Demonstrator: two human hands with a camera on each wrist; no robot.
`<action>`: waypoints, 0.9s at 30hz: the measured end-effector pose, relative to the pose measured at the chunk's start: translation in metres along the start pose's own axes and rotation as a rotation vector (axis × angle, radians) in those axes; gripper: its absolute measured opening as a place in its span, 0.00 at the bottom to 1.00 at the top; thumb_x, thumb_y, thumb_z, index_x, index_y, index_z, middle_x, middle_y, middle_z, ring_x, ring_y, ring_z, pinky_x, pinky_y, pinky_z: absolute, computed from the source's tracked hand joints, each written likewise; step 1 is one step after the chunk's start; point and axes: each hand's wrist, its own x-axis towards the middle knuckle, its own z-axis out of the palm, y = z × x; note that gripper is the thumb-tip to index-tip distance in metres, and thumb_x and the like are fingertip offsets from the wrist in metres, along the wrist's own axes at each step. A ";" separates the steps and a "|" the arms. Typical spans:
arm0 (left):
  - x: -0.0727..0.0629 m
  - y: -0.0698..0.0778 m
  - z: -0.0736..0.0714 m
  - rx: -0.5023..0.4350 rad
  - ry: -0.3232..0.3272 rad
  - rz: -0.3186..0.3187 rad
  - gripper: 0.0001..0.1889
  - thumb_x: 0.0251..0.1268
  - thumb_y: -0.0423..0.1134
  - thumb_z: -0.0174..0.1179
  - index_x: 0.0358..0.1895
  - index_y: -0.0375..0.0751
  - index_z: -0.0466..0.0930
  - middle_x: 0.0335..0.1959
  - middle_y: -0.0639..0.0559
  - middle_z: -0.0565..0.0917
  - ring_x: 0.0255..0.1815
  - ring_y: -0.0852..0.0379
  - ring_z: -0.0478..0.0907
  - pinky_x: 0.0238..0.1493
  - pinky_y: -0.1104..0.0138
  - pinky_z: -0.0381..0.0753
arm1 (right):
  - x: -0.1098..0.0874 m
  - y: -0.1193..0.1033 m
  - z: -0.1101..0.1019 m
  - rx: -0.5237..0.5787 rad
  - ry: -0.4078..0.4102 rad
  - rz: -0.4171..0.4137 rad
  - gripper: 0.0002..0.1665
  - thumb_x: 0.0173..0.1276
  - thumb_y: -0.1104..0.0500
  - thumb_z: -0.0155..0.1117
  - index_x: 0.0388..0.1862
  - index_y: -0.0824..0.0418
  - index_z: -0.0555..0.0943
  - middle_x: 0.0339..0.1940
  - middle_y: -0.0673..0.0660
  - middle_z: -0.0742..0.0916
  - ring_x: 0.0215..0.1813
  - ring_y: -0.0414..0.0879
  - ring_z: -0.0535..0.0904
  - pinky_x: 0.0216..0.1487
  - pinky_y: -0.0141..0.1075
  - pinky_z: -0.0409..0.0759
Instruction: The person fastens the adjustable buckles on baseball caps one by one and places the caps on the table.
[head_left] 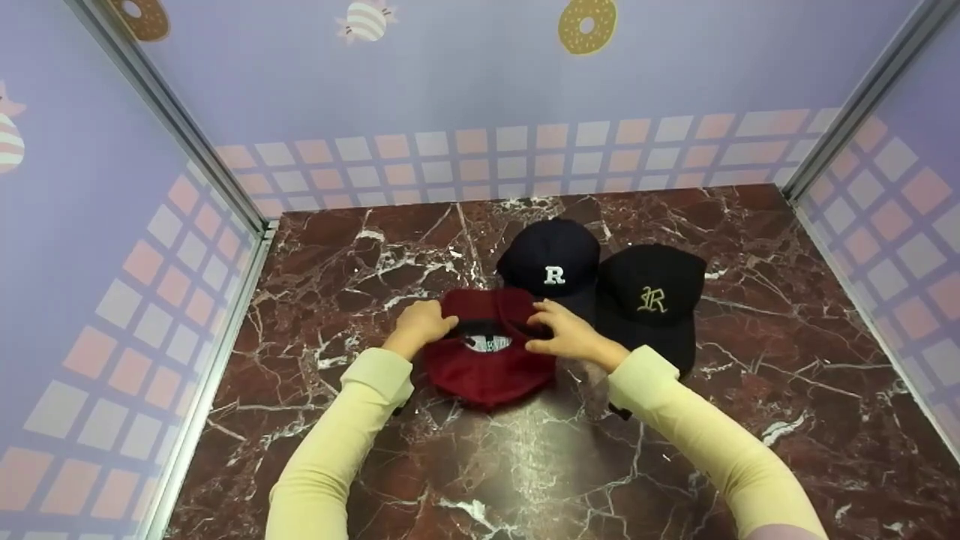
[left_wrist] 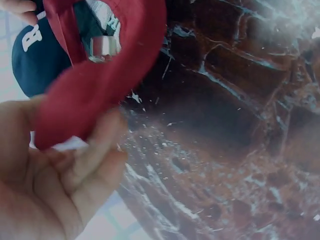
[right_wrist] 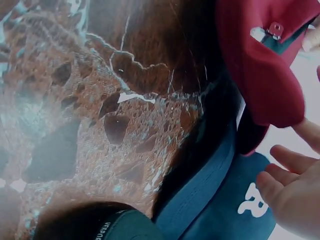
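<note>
Head view: a red cap point(head_left: 487, 379) is held between the two hands above or on a marbled table point(head_left: 427, 480), nearer the person than the other caps; its opening is turned toward the camera, and a pale lettered label point(head_left: 489, 343) is exposed inside. One side of the cap is gripped by the left hand point(head_left: 421, 326), and the opposite side is met by the right hand point(head_left: 574, 337), whose fingers are parted. A navy cap point(head_left: 551, 251) marked with a white R is placed just behind and to the right; beside it is seen a black cap point(head_left: 652, 300) marked with a gold R. The arms are covered by pale yellow sleeves point(head_left: 322, 465).

Left wrist view: the red edge is pinched between thumb and fingers of the left hand. A metal clasp point(left_wrist: 104, 47) is visible farther along the cap, and the navy cap is partly covered by it.

Right wrist view: the cap's edge is touched by one finger of the right hand, the others being held apart from it; whether it is pinched cannot be told. The navy cap is shown below.
</note>
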 end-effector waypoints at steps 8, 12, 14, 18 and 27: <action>-0.011 0.008 -0.002 0.118 0.066 0.147 0.18 0.51 0.47 0.59 0.40 0.37 0.74 0.42 0.39 0.79 0.44 0.40 0.76 0.41 0.51 0.74 | -0.003 -0.006 0.013 -0.289 0.010 -0.121 0.24 0.49 0.51 0.64 0.42 0.65 0.79 0.61 0.65 0.71 0.67 0.59 0.58 0.62 0.51 0.60; -0.017 0.009 0.002 0.197 0.012 0.312 0.14 0.42 0.46 0.64 0.29 0.39 0.77 0.34 0.43 0.81 0.38 0.43 0.77 0.39 0.53 0.74 | -0.005 -0.007 0.019 -0.368 0.026 -0.172 0.21 0.50 0.52 0.63 0.41 0.64 0.79 0.59 0.63 0.74 0.67 0.56 0.59 0.62 0.52 0.59; -0.018 0.009 0.005 0.233 -0.009 0.373 0.11 0.40 0.42 0.64 0.26 0.40 0.78 0.31 0.44 0.82 0.36 0.43 0.77 0.37 0.53 0.74 | -0.006 -0.007 0.022 -0.393 0.042 -0.203 0.18 0.51 0.53 0.63 0.39 0.63 0.79 0.56 0.62 0.76 0.66 0.55 0.61 0.62 0.52 0.59; -0.019 0.007 0.010 0.286 -0.008 0.417 0.02 0.39 0.34 0.59 0.21 0.42 0.76 0.27 0.45 0.82 0.33 0.42 0.77 0.35 0.52 0.72 | -0.008 -0.006 0.025 -0.389 0.087 -0.274 0.15 0.52 0.57 0.62 0.36 0.64 0.79 0.49 0.60 0.81 0.64 0.54 0.65 0.61 0.51 0.61; -0.019 0.003 0.006 0.160 -0.014 0.383 0.07 0.41 0.32 0.54 0.25 0.41 0.80 0.28 0.49 0.81 0.30 0.48 0.77 0.32 0.56 0.74 | -0.008 -0.009 0.016 -0.061 0.022 -0.214 0.12 0.53 0.64 0.56 0.36 0.68 0.79 0.44 0.62 0.83 0.60 0.56 0.69 0.61 0.55 0.58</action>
